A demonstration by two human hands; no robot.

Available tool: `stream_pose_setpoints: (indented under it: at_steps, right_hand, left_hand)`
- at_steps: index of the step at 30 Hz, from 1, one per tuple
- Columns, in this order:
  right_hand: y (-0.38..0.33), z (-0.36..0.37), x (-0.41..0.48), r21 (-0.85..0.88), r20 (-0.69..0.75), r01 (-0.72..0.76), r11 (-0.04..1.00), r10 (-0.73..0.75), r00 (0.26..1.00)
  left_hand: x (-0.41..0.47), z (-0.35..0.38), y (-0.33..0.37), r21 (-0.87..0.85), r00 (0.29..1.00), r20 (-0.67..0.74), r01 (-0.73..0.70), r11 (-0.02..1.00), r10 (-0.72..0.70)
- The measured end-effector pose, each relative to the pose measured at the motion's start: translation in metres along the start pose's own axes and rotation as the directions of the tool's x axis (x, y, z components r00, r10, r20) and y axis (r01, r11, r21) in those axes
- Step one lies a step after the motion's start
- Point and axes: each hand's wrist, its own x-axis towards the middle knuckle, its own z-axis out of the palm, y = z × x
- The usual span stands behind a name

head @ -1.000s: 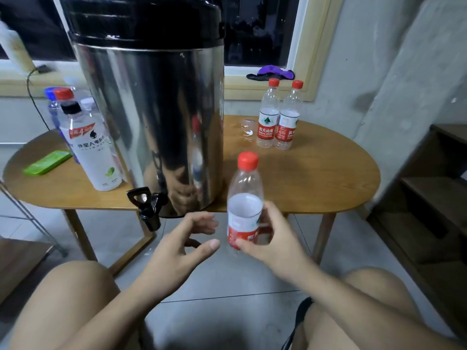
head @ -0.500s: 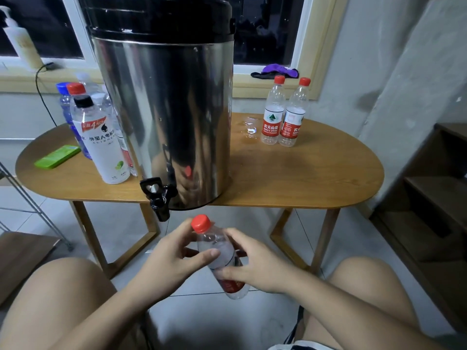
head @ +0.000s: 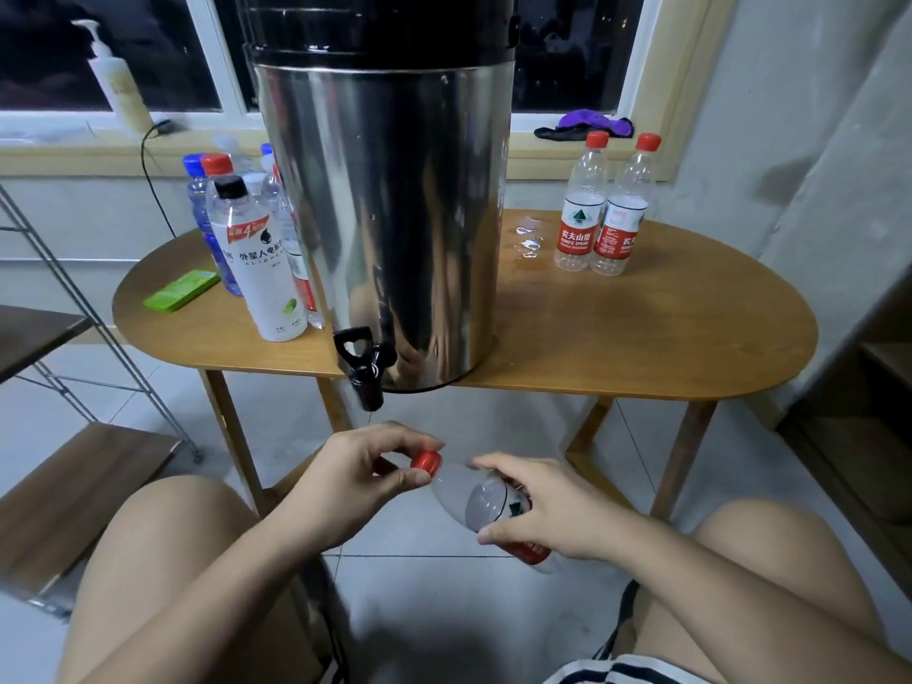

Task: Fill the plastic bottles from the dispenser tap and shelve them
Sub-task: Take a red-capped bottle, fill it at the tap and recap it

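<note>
Bottle [head: 486, 503] tipped flatter, left hand [head: 345, 481] pinching cap [head: 427, 460]

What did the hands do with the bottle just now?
The right hand lowered the bottle and tipped it leftward. The left hand, open before, now pinches its red cap. The dispenser, tap and bottles on the table stayed put.

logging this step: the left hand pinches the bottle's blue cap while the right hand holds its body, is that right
No. The cap is red, not blue; the head view shows it. The left hand pinches the red cap of the bottle while the right hand holds its body.
</note>
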Motion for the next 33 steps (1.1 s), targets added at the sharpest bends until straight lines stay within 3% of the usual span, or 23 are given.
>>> stream_pose_setpoints:
  at_steps: [7, 13, 18, 21, 28, 33]
  right_hand:
    - [-0.005, 0.013, 0.002, -0.103, -0.072, 0.018, 0.995, -0.025, 0.997]
    - [-0.004, 0.026, 0.012, -0.229, -0.14, 0.066, 0.971, -0.1, 0.985]
    - [-0.01, 0.025, 0.02, -0.174, -0.176, 0.038, 0.984, -0.069, 0.982]
    - [-0.009, 0.025, 0.024, -0.12, -0.158, 0.035, 0.992, -0.054, 0.986]
    - [-0.018, 0.04, 0.035, -0.106, -0.145, 0.06, 0.993, -0.075, 0.987]
    - [-0.026, 0.048, 0.044, -0.015, -0.171, 0.041, 0.999, -0.043, 0.984]
  left_hand:
    - [-0.004, 0.011, -0.005, 0.062, 0.984, -0.16, 0.091, 0.994, -0.08]
    - [-0.008, 0.012, -0.009, 0.244, 0.962, -0.245, 0.18, 0.953, -0.119]
    - [-0.012, -0.002, -0.012, 0.142, 0.993, -0.118, 0.013, 0.99, 0.004]
    - [-0.013, -0.011, -0.014, 0.129, 0.992, -0.119, -0.035, 0.991, 0.051]
    - [-0.013, -0.024, -0.015, 0.119, 0.967, -0.199, 0.185, 0.976, -0.159]
    - [-0.009, -0.047, -0.031, 0.174, 0.896, -0.388, 0.299, 0.938, -0.214]
